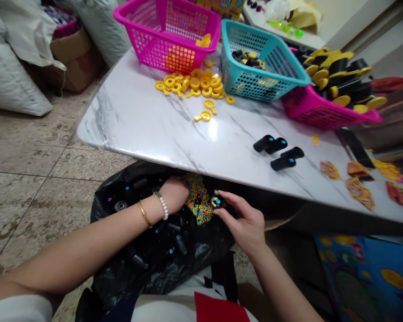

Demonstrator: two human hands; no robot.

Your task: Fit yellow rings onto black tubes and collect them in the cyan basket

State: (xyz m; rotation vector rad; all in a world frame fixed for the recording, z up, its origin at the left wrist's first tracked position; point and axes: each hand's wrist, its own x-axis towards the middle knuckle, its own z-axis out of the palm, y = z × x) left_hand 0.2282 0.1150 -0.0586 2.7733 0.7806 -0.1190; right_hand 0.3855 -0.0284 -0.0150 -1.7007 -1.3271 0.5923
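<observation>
My right hand [243, 217] pinches a small black cylinder [216, 202] whose open end shows colorful beads inside. Just left of it, my left hand [174, 194] reaches over a heap of multicolored beads [199, 208]; its fingertips are hidden, so any grip cannot be made out. The beads lie in a black plastic bag [195, 259] below the table edge. Several black cylinders [180, 244] lie in the bag around my left wrist. On the white marbled table [147, 129], several black cylinders [283, 163] with blue dots lie above and right of my right hand.
Yellow ring pieces [195, 83] are piled before a pink basket [174, 33]. Beside it stand a blue basket [251, 85] and another pink basket [325, 112] full of black-and-yellow pieces. Orange wrappers [359, 192] lie at the table's right. White sacks [10, 71] stand at left.
</observation>
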